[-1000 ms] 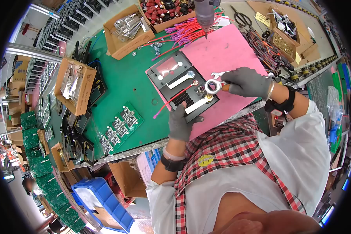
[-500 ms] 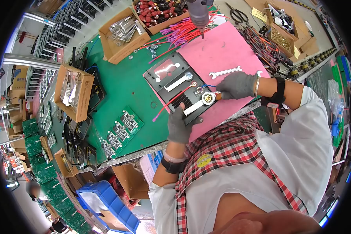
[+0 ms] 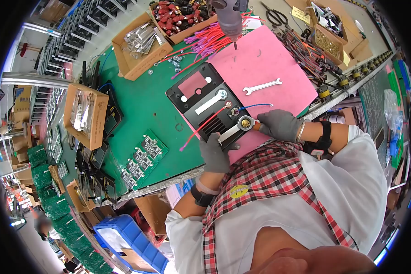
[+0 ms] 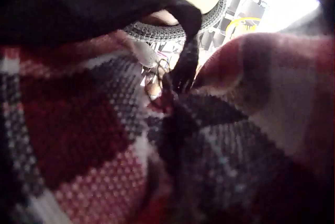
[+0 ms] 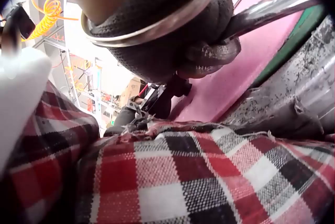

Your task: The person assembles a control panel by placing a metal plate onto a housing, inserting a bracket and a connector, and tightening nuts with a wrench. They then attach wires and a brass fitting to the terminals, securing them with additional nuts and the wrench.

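Observation:
A black panel with a cut-out window and slots lies on the bench, partly over a pink sheet. My left hand grips its near left edge. My right hand holds a ring wrench, its metal shaft showing in the right wrist view. The wrench's ring sits around a brass terminal at the end of the lower metal bar. An upper metal bar, a red wire and a blue wire are also on the panel. Apron cloth fills most of the left wrist view.
An open-end wrench lies on the pink sheet. A power driver hangs above. Boxes of metal bars and red parts stand behind, beside purple-tipped wires. Circuit boards lie to the left.
The wrench's ring has come down over the brass terminal. My right hand has swung toward my body, uncovering the open-end wrench and the blue wire. The panel has turned slightly.

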Tool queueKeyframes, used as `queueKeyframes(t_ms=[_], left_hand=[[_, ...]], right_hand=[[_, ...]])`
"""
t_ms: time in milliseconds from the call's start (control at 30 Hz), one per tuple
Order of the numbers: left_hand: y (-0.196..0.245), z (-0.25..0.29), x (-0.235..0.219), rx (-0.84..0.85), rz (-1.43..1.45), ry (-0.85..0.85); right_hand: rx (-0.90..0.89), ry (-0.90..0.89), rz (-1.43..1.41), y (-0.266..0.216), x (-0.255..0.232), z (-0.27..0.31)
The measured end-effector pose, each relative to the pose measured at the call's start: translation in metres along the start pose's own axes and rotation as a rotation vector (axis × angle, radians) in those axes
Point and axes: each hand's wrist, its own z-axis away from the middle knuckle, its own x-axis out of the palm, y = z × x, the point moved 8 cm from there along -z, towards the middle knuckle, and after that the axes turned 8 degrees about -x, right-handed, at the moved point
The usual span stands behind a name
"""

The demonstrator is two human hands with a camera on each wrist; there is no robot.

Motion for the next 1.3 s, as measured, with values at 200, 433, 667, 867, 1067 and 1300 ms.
queueKeyframes(t_ms=[200, 433, 667, 867, 1067, 1300], left_hand=[[-0.010, 0.002, 0.002, -0.248, 0.457, 0.031], [0.019, 0.004, 0.000, 0.344, -0.854, 0.033], [0.025, 0.009, -0.003, 0.425, -0.836, 0.104], [0.022, 0.009, -0.004, 0.385, -0.887, 0.114], [0.022, -0.001, -0.016, 0.253, -0.461, -0.031], [0.117, -0.023, -0.076, 0.646, -1.043, 0.223]], right_hand=[[0.011, 0.032, -0.028, 0.001, 0.006, 0.000], [-0.184, 0.077, -0.076, -0.025, -0.048, 0.013], [-0.096, 0.457, 0.253, 0.061, -0.118, -0.043], [-0.099, 0.446, 0.468, 0.052, -0.110, -0.075], [-0.327, 0.615, 0.397, 0.026, -0.108, -0.037], [-0.426, 0.714, 0.263, 0.052, -0.072, -0.018]])
